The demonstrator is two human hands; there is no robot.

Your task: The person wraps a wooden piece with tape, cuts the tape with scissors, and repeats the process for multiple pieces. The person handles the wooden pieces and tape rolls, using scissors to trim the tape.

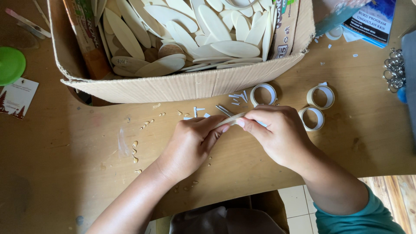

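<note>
Work in hand: one thin, pale oval wooden piece (231, 119) is held edge-on between both hands above the wooden table (78, 173).

Progress, as judged: a large cardboard box (182, 84) beyond the hands is heaped with like wooden ovals (208, 30); whether these are finished or awaiting handling cannot be told. Small white paper scraps (237, 97) lie just beyond the fingertips, suggesting several pieces have already been dealt with. The piece in hand looks part-way through.

Grip: the left hand (190, 143) is closed on the piece's near end, fingers curled around it. The right hand (277, 132) pinches the far end between thumb and fingertips, clenched tight. Neither hand is released.

Nearby: three tape rolls (263, 94) lie just beyond and to the right of the right hand.
</note>
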